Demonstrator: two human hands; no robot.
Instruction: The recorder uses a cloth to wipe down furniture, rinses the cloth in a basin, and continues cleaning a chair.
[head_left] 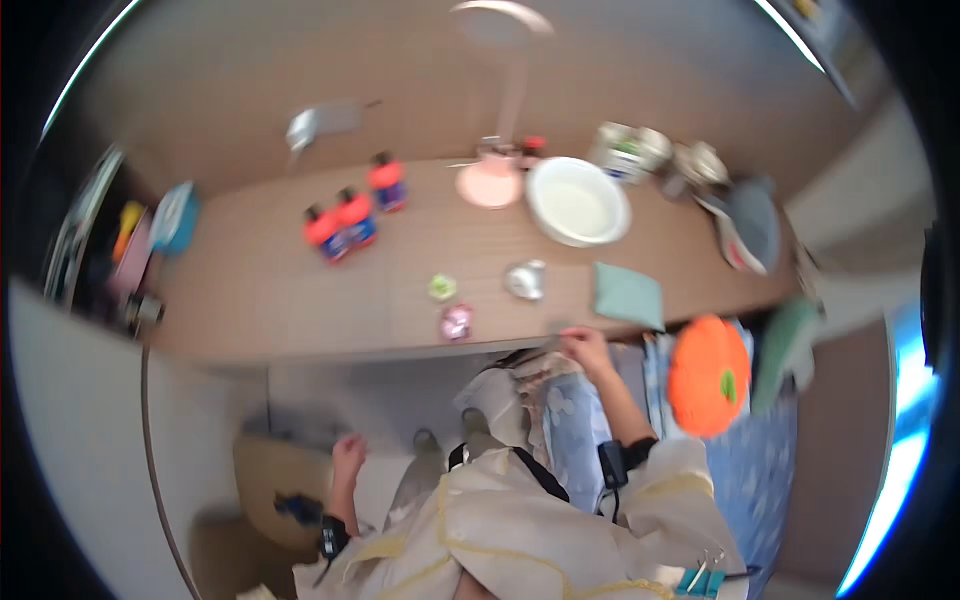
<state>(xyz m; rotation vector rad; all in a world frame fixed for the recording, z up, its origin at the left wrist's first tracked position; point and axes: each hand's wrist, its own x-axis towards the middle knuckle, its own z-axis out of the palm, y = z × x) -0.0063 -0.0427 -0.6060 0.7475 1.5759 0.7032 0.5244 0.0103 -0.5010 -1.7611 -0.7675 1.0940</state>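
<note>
Head view, blurred throughout, takes the white basin on the wooden bench as its landmark. Nearer the person than the basin, and a little to its left, lie a silvery item, a small pale green item and a shiny pink item, the pink one closest to the person; any print on them is too smeared to make out. Also on the near side of the basin, slightly to its right, is a flat pale green pouch, plain as far as it shows.

Of the two hands, the right hand is on the near side of the basin, at the bench's front edge, close to the silvery item and the pouch. Its fingers are partly bent; whether they pinch or touch anything cannot be told. The left hand, loosely curled, is far to the basin's near left, below bench level; its grip cannot be told either.

Well left of the basin stand three bottles with black tops, orange-red upper parts and dark blue lower parts; their lettering is illegible. Just beyond the basin's right side, white containers carry green and blue patches, likewise unreadable. An orange cushion with a green patch sits to the basin's near right, past the pouch.
</note>
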